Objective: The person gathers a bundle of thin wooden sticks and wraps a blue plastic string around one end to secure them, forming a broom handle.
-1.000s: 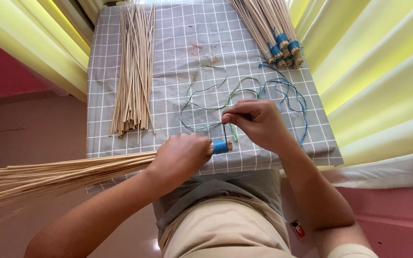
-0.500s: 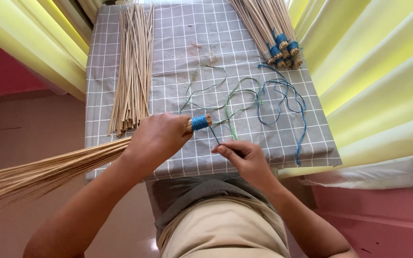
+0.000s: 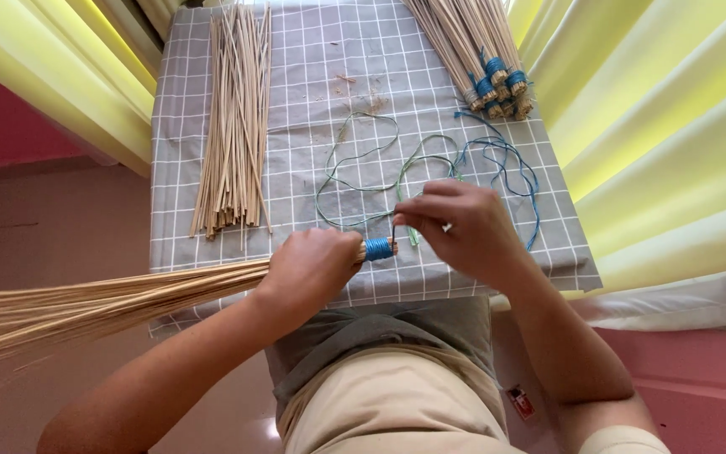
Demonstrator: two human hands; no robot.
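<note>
Left hand [image 3: 313, 269] clenched around pale straw bundle [image 3: 111, 298] at lower left, right hand [image 3: 464, 227] pinching blue cord [image 3: 378, 249] partly wound on its end; loose sticks [image 3: 235, 126] at upper left remain unbound.

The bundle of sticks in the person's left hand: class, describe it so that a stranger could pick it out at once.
On the grey checked cloth, look at its near edge. The left hand grips a stick bundle fanning left off the table. Unlike the loose sticks and finished bundles farther back, it is being held.
</note>
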